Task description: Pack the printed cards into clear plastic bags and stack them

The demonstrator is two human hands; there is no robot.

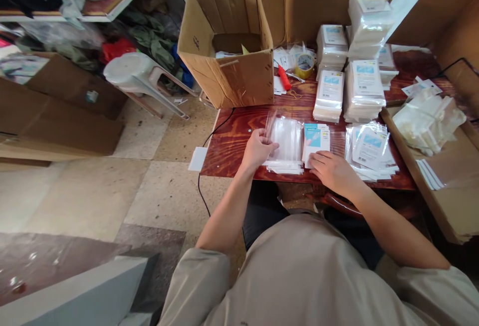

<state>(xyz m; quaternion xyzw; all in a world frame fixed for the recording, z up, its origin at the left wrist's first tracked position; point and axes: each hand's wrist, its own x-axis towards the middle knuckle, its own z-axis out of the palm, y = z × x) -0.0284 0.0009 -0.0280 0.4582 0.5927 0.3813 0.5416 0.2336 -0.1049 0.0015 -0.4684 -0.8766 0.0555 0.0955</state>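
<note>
My left hand is at the left side of a stack of clear plastic bags, its thumb and fingers closed on the edge of the top bag. That bag's left edge stands slightly raised. Just right of the bags lies a small pile of blue-and-white printed cards. My right hand has its fingers bent together over the lower right corner of the top card; the fingertips are partly hidden. Beyond it, filled card packets lie in a loose, overlapping heap.
An open cardboard box stands at the table's back left. Tall stacks of packets rise behind the cards. Yellow tape and a red-handled tool lie between. A carton with crumpled plastic is at right, a white stool at left.
</note>
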